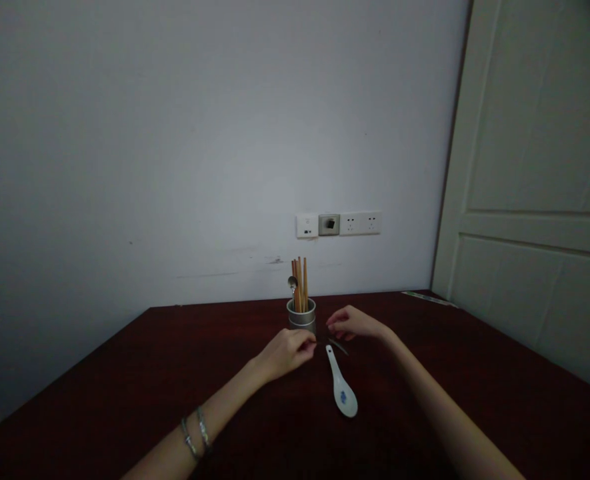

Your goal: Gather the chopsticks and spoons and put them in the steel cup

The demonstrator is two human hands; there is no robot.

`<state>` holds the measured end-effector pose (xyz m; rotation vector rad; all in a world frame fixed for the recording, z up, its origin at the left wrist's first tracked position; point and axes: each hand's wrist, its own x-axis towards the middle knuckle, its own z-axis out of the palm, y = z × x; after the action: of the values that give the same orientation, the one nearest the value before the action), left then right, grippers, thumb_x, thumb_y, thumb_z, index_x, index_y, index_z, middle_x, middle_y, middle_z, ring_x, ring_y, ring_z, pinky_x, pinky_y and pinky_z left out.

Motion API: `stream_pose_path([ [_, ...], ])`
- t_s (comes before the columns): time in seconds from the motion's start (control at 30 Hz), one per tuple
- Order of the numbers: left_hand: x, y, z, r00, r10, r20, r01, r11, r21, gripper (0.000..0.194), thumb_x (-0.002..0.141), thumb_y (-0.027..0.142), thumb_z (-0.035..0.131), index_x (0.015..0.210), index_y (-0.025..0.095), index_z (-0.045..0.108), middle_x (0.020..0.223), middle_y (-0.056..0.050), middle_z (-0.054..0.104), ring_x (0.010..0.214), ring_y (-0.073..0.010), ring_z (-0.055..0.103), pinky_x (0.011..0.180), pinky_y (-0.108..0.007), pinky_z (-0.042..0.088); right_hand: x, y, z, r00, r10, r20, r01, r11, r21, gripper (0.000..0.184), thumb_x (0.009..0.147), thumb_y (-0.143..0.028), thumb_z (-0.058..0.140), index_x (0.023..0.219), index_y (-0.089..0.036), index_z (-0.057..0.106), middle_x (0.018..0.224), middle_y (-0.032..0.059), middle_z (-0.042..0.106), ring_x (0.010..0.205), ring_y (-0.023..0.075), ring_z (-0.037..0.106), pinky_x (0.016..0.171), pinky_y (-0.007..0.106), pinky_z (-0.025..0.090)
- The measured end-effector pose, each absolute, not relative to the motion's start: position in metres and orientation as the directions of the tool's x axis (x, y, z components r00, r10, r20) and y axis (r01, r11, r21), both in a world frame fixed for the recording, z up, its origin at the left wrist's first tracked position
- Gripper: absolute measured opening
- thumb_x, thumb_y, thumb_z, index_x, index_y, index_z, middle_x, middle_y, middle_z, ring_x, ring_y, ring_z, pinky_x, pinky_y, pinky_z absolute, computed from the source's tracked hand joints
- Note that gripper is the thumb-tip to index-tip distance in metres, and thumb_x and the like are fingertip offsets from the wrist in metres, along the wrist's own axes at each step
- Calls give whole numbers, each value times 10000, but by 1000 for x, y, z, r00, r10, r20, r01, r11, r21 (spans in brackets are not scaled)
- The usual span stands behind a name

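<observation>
My left hand (285, 353) is closed in a pinch in front of the metal cup; something thin and dark shows at its fingertips, too small to name. My right hand (355, 323) is just right of the cup, fingers curled together; what they hold, if anything, is hidden. Just below those fingers is a thin, greyish metal piece (339, 346), its kind unclear. Nearer to me, a white soup spoon (343, 393) with a blue mark in its bowl lies on the table, handle pointing away. The silvery cup (302, 315) stands upright, partly covered by my left hand.
Several wooden chopsticks (301, 283) and a metal spoon (293, 283) stand in the cup. The dark red table (199, 360) meets a pale wall (215, 133) with sockets (360, 223). A flat strip (429, 299) lies at the back right, near a white panelled door (535, 167).
</observation>
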<state>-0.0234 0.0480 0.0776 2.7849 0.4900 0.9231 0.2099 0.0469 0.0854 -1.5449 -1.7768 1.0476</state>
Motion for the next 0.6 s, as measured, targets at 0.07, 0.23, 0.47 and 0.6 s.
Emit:
stream_pose_path([
  [0.07,-17,48,85,689,451,567,252,-883,396,152,783,236,489,818,141,602,678,-17,604,579,-90,528,551,-186,405,206,45,90,-202,978,-53,523,62,-850,269,673,-325,594,859,-137,645,752,46,650,614,101,582,497,169,432],
  [0.23,-2,47,104,486,725,489,172,-628,759,195,731,311,546,752,120,581,564,4,559,423,-66,463,404,-172,345,197,37,102,-249,968,-20,418,89,-904,329,648,-356,624,901,-147,645,817,58,659,667,113,601,542,189,457],
  [0.47,5,50,117,413,844,343,19,-384,923,223,692,345,587,711,126,549,469,50,495,289,-37,369,299,-158,283,186,29,117,-308,950,52,219,124,-968,359,649,-347,641,946,-146,636,897,83,664,741,131,617,615,228,490],
  [0.6,4,54,112,384,865,323,20,-357,934,195,695,314,584,685,123,545,442,56,476,273,-37,363,283,-155,278,178,31,124,-128,979,156,165,177,-970,323,642,-358,651,877,-137,658,788,62,669,698,130,608,571,223,490],
])
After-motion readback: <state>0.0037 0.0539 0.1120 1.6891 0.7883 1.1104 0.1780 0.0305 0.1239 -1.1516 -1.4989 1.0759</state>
